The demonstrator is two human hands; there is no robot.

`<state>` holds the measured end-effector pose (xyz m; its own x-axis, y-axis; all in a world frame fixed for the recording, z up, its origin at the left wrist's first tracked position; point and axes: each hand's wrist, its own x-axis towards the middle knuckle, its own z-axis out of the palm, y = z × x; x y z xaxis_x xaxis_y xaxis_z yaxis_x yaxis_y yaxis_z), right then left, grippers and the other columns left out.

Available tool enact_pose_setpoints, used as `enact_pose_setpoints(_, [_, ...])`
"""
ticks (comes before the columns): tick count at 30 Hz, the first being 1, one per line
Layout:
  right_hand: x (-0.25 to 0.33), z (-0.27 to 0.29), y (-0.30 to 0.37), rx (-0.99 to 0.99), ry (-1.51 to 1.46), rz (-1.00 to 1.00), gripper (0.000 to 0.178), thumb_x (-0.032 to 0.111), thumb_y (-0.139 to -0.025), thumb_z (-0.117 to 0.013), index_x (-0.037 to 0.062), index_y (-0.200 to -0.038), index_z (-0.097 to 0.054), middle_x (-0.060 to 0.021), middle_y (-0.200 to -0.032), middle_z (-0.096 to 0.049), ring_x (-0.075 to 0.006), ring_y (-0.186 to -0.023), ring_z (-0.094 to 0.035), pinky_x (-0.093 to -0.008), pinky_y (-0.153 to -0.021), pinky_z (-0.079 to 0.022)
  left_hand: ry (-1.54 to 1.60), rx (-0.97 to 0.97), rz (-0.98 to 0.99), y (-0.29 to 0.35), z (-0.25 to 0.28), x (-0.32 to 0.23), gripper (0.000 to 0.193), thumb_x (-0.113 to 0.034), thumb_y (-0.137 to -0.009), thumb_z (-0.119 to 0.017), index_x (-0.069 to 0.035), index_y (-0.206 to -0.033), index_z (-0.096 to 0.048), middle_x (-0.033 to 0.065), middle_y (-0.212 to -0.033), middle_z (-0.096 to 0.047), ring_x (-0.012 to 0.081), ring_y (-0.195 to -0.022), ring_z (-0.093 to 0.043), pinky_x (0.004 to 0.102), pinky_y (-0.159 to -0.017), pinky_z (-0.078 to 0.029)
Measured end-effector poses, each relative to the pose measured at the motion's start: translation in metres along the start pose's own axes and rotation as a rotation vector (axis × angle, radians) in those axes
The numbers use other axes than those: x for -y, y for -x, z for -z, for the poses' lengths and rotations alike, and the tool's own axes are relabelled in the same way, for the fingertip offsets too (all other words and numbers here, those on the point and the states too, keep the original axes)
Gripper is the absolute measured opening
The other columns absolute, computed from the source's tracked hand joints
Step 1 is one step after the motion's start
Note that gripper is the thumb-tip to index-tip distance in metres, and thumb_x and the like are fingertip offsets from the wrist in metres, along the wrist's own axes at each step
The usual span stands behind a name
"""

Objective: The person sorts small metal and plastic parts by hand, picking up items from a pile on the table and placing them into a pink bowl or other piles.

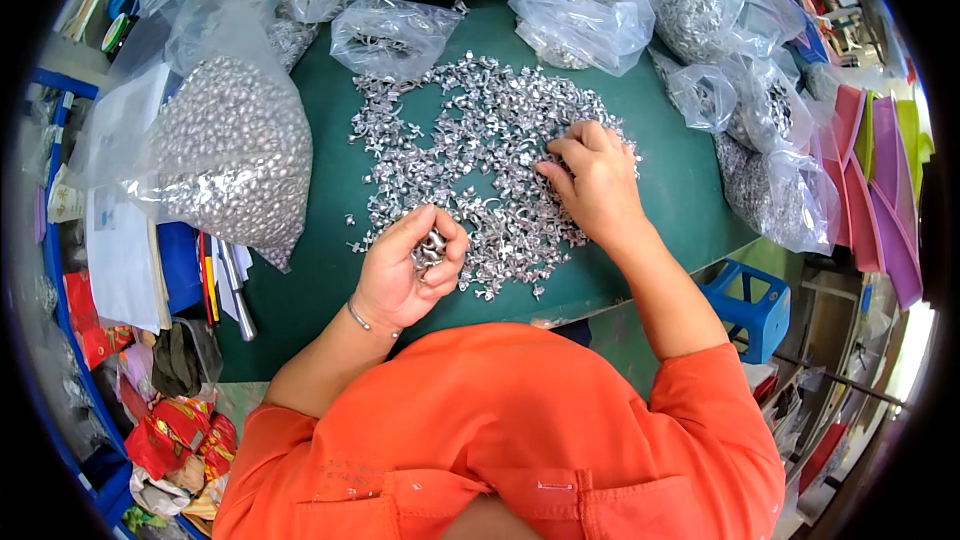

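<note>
My left hand is curled nearly closed around a small cluster of silver metal clips, too bunched to count. My right hand lies flat with fingers spread, pressing on the loose pile of clips, holding none. That one pile, far too many to count, sprawls over the green table. One big clear bag of parts sits to my left; several smaller bags ring the far edge. One blue stool stands at my right.
</note>
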<state>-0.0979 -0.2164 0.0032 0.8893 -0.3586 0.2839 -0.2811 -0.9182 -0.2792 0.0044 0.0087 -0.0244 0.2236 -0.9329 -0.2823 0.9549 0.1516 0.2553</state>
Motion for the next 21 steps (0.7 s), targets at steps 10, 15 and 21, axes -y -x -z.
enact_pose_setpoints(10, [0.002,0.012,0.027,-0.159,-1.039,-0.433,0.002,-0.001,-0.086,-0.058,0.0,-0.085,-0.058,-0.0045,-0.08,-0.061,-0.009,-0.069,-0.057,-0.0232,-0.064,-0.048,-0.118,-0.038,0.025,0.0,-0.005,0.002,0.035,-0.03,-0.1,-0.036,-0.001,-0.097,-0.055,0.0134,-0.087,-0.056,0.0127,-0.056,-0.046,0.0197,-0.041,-0.035])
enact_pose_setpoints(15, [0.029,0.025,0.033,0.085,-0.628,0.232,0.036,0.015,-0.084,-0.064,-0.0024,-0.114,-0.054,-0.0206,-0.113,-0.059,-0.0367,-0.105,-0.056,-0.0441,-0.09,-0.044,-0.169,-0.296,0.187,-0.003,-0.048,0.01,0.029,-0.023,-0.099,-0.038,0.001,-0.101,-0.054,0.0153,-0.091,-0.059,0.0159,-0.062,-0.054,0.0202,-0.042,-0.039])
enact_pose_setpoints(21, [0.001,-0.007,0.039,0.076,0.071,-0.102,0.064,0.037,-0.084,-0.06,-0.0005,-0.132,-0.041,-0.0211,-0.142,-0.034,-0.0348,-0.134,-0.029,-0.058,-0.105,-0.02,-0.015,0.007,0.274,0.004,-0.021,0.014,0.027,-0.024,-0.098,-0.039,-0.001,-0.095,-0.054,0.015,-0.087,-0.055,0.0093,-0.05,-0.04,0.0176,-0.036,-0.031])
